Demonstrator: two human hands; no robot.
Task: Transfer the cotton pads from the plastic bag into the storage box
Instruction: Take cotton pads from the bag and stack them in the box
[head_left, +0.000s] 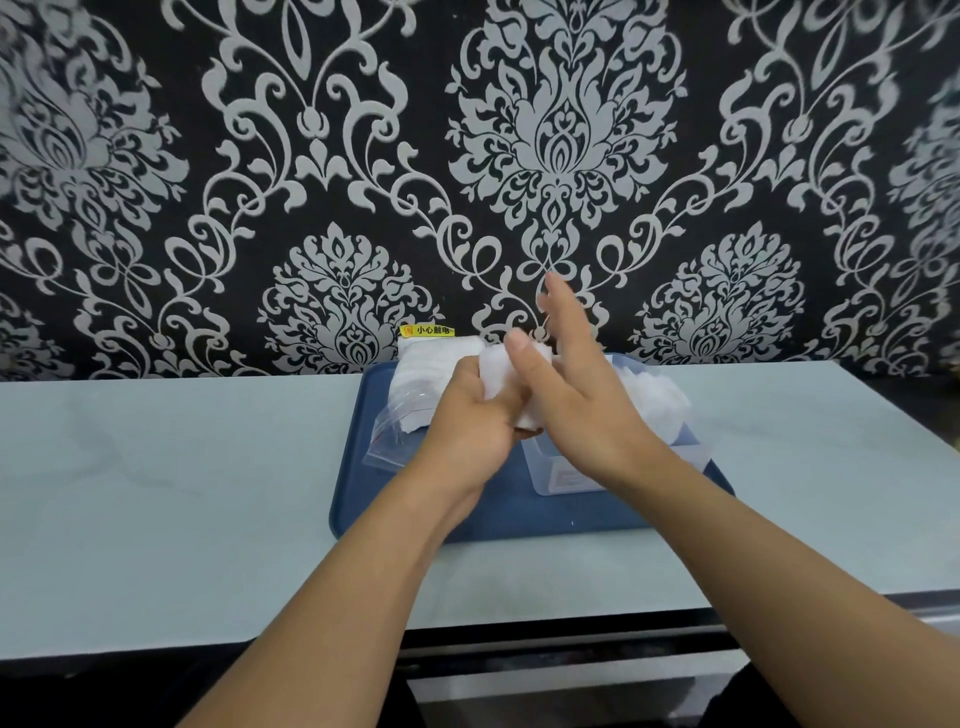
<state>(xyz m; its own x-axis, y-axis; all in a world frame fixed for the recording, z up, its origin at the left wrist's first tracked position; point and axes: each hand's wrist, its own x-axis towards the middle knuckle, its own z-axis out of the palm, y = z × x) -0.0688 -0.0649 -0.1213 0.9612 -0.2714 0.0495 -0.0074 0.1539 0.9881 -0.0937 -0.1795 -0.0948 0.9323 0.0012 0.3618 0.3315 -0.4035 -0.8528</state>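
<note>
Centre of frame, above a blue tray (363, 512) on a pale surface (156, 493).

Left hand (470, 415): grip curled around a wad of white cotton pads (498, 371), held up over the tray. The pads look soft, thin and flat, bunched into an uneven stack; edges ragged where they fan out below the fist.

Right hand (582, 395): fingers straight and spread, pointing toward the upper centre of the frame, palm laid against the right side of the held wad, thumb resting over its top. It presses rather than pinches.

Plastic bag (400, 431): clear, crinkled, lying on the tray left of centre, just beside the left hand. More white pads show through it, stacked toward its far end. Whether the left hand also touches the bag cannot be told.

Storage box (563, 475): clear plastic, on the tray right of centre, partly hidden under the right wrist. A loose heap of white pads (657, 400) fills it and rises above its rim at the right.

Yellow label (427, 330) with dark characters sits behind the bag, at the foot of a black and silver patterned wall (311, 156).
</note>
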